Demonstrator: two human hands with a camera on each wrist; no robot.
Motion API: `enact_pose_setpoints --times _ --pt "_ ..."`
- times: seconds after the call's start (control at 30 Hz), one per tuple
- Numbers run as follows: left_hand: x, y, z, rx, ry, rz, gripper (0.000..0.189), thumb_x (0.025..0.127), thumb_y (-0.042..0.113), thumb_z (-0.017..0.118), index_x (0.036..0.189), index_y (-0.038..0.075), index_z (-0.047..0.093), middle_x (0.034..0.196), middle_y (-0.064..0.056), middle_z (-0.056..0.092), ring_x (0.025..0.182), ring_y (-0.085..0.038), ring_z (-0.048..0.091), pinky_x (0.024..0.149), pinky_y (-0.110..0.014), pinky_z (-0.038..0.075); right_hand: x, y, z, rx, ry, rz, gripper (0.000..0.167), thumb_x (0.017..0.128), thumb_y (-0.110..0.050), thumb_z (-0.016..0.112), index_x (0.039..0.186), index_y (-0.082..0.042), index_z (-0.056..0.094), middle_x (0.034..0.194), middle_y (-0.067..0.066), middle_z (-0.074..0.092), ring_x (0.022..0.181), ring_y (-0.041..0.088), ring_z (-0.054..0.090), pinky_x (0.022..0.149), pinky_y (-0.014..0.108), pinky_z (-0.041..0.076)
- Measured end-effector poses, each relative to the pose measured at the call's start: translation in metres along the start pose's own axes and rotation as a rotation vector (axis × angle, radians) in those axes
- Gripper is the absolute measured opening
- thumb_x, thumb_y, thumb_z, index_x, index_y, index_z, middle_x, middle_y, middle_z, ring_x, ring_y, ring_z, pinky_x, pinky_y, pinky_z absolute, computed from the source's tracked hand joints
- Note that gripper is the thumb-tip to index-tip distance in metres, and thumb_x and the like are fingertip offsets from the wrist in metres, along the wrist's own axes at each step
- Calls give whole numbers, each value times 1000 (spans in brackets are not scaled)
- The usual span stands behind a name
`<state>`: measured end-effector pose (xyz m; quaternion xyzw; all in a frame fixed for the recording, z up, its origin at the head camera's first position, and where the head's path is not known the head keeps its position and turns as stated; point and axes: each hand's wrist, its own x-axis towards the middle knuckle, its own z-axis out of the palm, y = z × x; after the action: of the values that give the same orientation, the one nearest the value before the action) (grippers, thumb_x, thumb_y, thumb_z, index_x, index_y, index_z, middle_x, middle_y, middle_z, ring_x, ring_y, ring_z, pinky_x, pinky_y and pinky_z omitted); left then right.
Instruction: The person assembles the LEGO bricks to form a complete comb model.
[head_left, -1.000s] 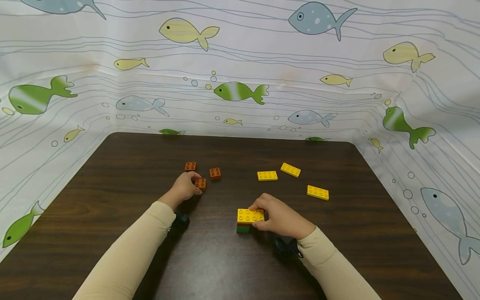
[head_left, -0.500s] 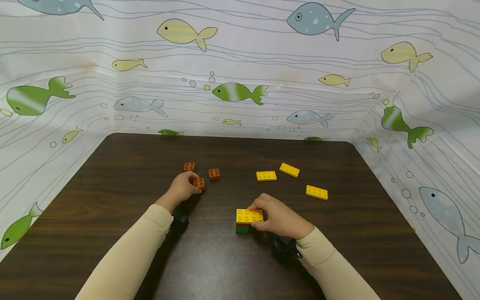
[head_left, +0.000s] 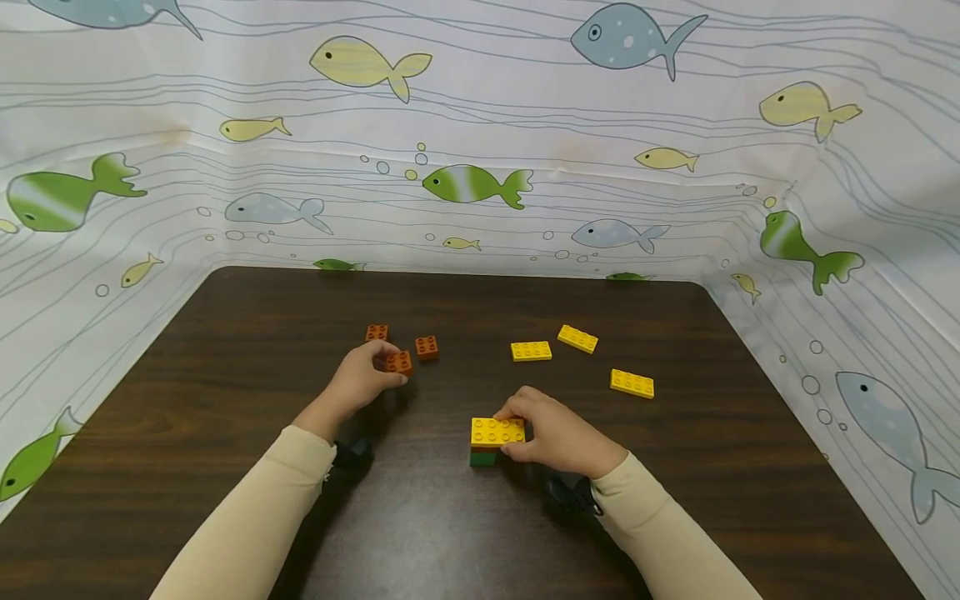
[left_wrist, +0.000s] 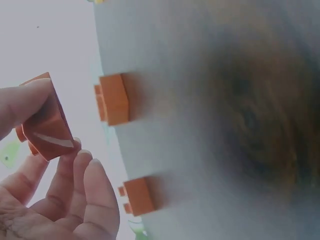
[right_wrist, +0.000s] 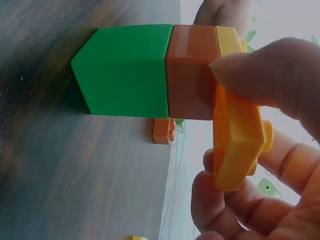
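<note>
My left hand (head_left: 360, 383) pinches a small square brown toy brick (head_left: 401, 363) between thumb and fingers. In the left wrist view, that brick (left_wrist: 50, 120) is held up clear of the tabletop. My right hand (head_left: 558, 433) grips a long yellow brick (head_left: 497, 431), studs up, at its right end. It tops a stack with a brown brick (right_wrist: 192, 75) in the middle and a green brick (right_wrist: 125, 72) at the bottom. The yellow brick's right part overhangs the narrower stack, as the right wrist view shows, with my thumb against its near side.
Two more brown bricks, one (head_left: 377, 332) partly behind my left hand and another (head_left: 427, 347) to its right, stand on the dark wooden table (head_left: 420, 525). Three yellow bricks (head_left: 531, 351) lie at the back right. A fish-print sheet (head_left: 300, 167) surrounds the table's far sides.
My left hand has lifted the small brown brick slightly up from the table. My right hand keeps its hold on the yellow brick at the stack. The head view shifts slightly.
</note>
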<state>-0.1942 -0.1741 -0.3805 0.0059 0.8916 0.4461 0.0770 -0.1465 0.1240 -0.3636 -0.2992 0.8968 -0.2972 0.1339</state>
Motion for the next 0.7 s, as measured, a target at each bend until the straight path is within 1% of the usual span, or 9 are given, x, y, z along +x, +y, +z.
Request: enact_pose_setpoints --times 0.2,0.47,0.7 --pt "-7 9 5 -22 -4 39 44 87 11 69 126 -1 53 117 -21 54 104 -34 53 82 -44 46 0 1 0 1 3 3 29 83 -13 75 110 -9 65 104 -2 54 85 12 50 78 29 47" --pt "-13 19 10 -26 -14 72 43 87 13 70 125 0 54 117 -20 55 106 -34 52 83 -46 46 -1 1 1 0 3 0 29 83 -12 74 110 -8 65 103 -2 54 84 12 49 78 29 47" --pt "-19 30 15 -44 -15 128 43 85 11 71 123 0 56 116 -18 58 106 -32 54 82 -43 47 0 1 1 2 0 -5 28 84 -13 74 110 -9 65 103 -2 54 85 12 49 78 30 46"
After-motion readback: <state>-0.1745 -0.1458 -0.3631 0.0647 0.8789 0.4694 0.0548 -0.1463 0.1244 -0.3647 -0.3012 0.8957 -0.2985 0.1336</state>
